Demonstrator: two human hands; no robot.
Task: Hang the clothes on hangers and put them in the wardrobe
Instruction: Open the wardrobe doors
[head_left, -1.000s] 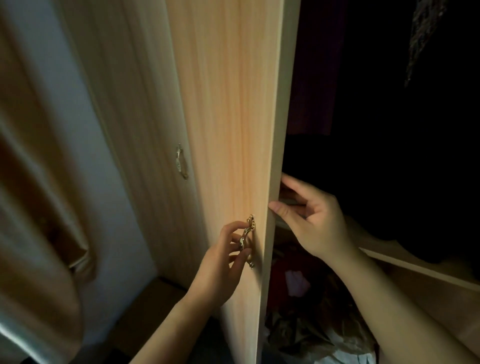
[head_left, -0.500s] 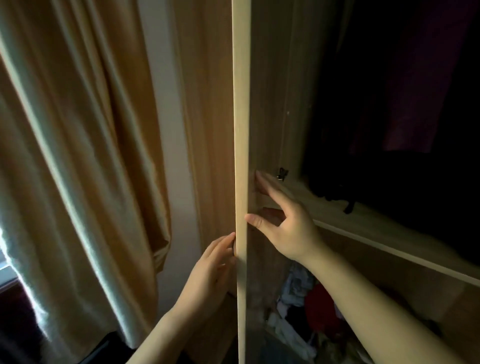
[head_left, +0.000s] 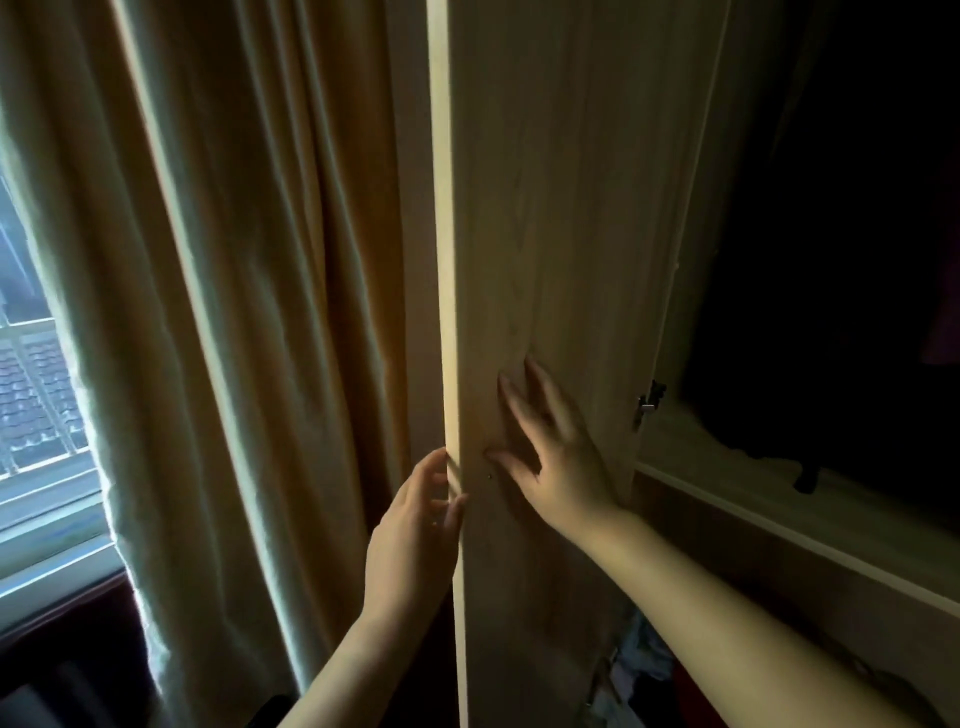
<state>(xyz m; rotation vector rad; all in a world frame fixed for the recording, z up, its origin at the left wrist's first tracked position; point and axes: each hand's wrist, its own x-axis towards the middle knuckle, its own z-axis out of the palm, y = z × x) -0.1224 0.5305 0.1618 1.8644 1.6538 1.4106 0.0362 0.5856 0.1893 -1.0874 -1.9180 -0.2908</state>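
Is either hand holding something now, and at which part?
Nothing is gripped. The left hand rests straight-fingered at the edge of the pale wooden wardrobe door; the right hand lies flat on its inner face.

The door (head_left: 545, 260) is cut off at the top and bottom edges, and its outer face is turned away. The fingers (head_left: 540, 384) of the right hand (head_left: 556, 467) are blurred. The upper compartment (head_left: 831, 260) is too dark to tell what hangs inside. The clothes (head_left: 639, 670) below the shelf (head_left: 779, 514) are small, dim and partly behind the right forearm (head_left: 727, 623).
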